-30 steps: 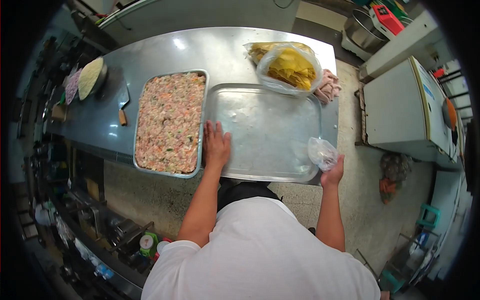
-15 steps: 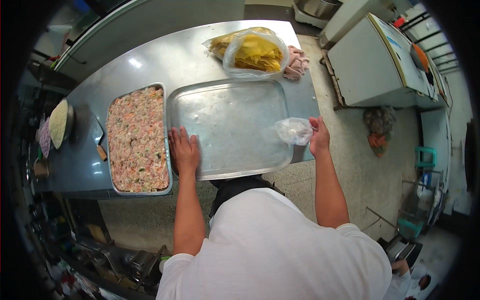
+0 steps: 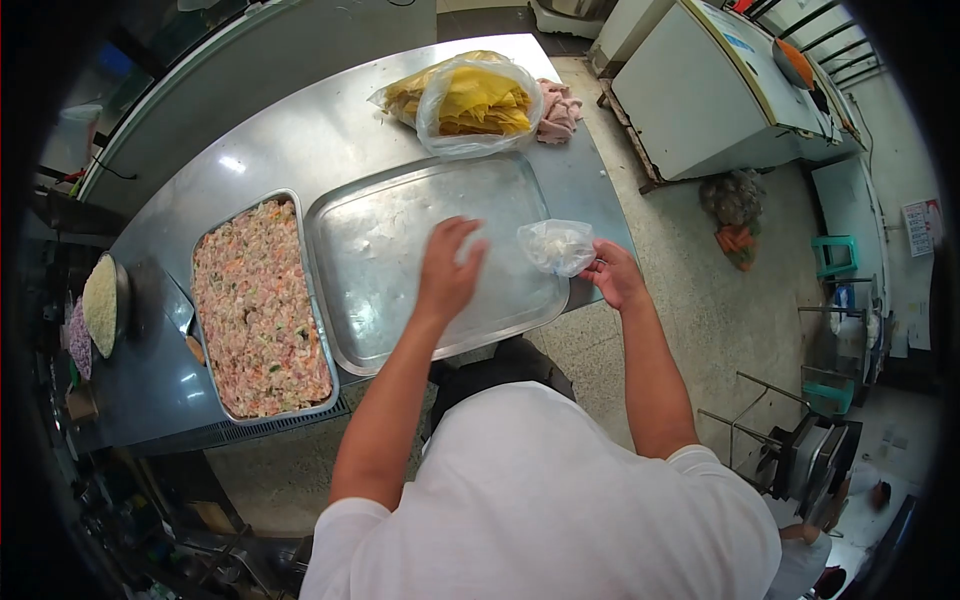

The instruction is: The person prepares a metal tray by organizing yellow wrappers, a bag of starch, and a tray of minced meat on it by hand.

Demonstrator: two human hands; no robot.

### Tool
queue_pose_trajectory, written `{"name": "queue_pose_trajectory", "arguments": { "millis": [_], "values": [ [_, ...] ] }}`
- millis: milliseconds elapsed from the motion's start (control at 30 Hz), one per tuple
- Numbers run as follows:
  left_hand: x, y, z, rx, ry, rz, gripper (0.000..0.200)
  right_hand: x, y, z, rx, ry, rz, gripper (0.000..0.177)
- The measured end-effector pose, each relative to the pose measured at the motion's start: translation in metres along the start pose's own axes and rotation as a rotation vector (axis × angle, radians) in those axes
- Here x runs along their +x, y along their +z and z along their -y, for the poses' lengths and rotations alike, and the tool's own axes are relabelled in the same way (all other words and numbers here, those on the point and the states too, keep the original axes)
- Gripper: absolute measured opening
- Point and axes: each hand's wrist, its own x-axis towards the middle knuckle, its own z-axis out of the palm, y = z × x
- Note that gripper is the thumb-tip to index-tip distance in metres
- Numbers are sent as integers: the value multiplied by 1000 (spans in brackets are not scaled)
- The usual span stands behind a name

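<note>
Over the metal tray (image 3: 400, 300), my left hand (image 3: 450, 272) is raised with its fingers apart and nothing in it. My right hand (image 3: 614, 274), past the tray's right edge, pinches the edge of a small clear plastic bag (image 3: 556, 247). The bag hangs over the right part of the tray, and something pale shows inside it. To the left, a deep metal pan (image 3: 262, 310) is filled with a pinkish chopped mixture. Yellow sheets (image 3: 482, 100) lie in an open plastic bag behind the tray.
A pink cloth (image 3: 558, 110) lies beside the yellow sheets. A bowl of pale food (image 3: 102, 305) and a scraper (image 3: 178, 305) are on the table's left side. A white chest (image 3: 700, 100) stands at the right. Part of another person (image 3: 800, 555) shows at lower right.
My left hand has lifted from the tray's left edge and moved right over its middle. My right hand still holds the plastic bag. The whole view has shifted and turned slightly.
</note>
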Motion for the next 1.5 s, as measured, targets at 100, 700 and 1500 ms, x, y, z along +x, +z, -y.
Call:
{"name": "queue_pose_trajectory", "arguments": {
  "millis": [100, 700, 1500],
  "values": [
    [31, 50, -40, 128, 204, 160, 30, -2, -2, -11, 8, -22, 34, 28],
    [100, 143, -26, -1121, -733, 187, 26, 50, -35, 67, 377, -99, 389, 32],
    [80, 163, -26, 131, -272, -16, 91, 85, -16, 82, -1102, -793, -40, 35]
  ]
}}
